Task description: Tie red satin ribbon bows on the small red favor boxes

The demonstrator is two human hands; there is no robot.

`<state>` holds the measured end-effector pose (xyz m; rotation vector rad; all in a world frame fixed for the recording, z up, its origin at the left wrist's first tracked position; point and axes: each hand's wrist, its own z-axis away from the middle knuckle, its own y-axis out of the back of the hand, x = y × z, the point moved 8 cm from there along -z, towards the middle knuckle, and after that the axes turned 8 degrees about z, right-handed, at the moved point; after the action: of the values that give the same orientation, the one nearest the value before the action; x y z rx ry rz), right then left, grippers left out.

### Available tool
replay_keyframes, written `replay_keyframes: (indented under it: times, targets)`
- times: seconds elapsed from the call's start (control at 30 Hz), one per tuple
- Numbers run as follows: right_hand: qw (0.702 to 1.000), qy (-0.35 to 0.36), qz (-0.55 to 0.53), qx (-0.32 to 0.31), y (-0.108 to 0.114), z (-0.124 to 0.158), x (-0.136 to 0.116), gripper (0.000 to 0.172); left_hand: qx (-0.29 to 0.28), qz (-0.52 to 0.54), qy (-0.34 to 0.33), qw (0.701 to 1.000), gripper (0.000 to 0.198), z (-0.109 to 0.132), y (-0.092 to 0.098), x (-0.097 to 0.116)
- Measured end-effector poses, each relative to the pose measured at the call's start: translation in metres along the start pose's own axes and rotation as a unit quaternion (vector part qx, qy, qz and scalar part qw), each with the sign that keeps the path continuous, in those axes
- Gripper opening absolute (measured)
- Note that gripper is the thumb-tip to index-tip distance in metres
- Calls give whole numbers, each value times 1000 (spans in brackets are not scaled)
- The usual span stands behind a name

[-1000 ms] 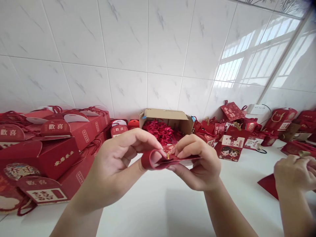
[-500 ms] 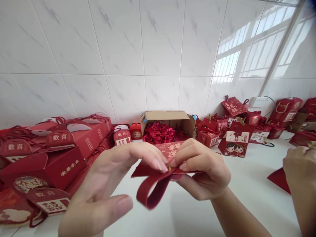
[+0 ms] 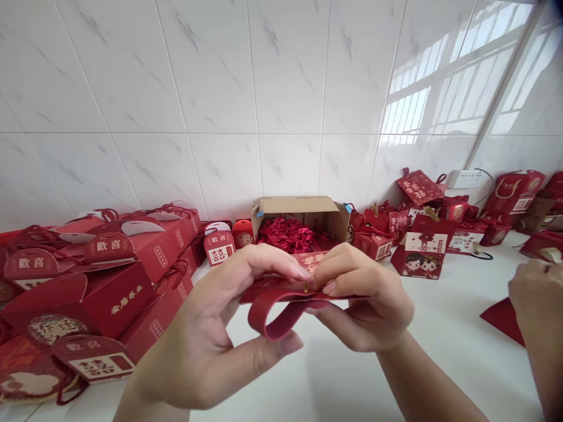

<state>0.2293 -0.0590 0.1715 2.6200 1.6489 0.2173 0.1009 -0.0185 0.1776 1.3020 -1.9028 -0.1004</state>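
We pinch a red ribbon loop and its gold pin onto the folded red card, above the tabletop; left hand closed on the loop, right hand gripping the card; seating the pin wants steady, aligned pressure.

A flat red gift-box card with gold print lies nearly level at centre frame, pinched between the left hand and right hand. A small gold stud pins a dark red strap that loops below its near edge.
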Motion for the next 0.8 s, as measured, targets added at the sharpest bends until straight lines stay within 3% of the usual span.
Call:
replay_keyframes:
  times: [0.2, 0.5, 0.67, 0.8]
  targets:
    - [999, -45, -3, 11, 0, 2, 5, 21, 20, 31, -22, 999, 40, -2, 2, 1]
    - [994, -103, 34, 32, -2, 7, 12, 20, 55, 101, -7, 993, 30, -1, 3, -17]
    - [990, -122, 37, 54, -2, 12, 17, 24, 125, 63, -27, 990, 26, -4, 9, -17]
    - [989, -145, -3, 39, -6, 15, 21, 23, 140, 46, -32, 989, 25, -6, 7, -16]
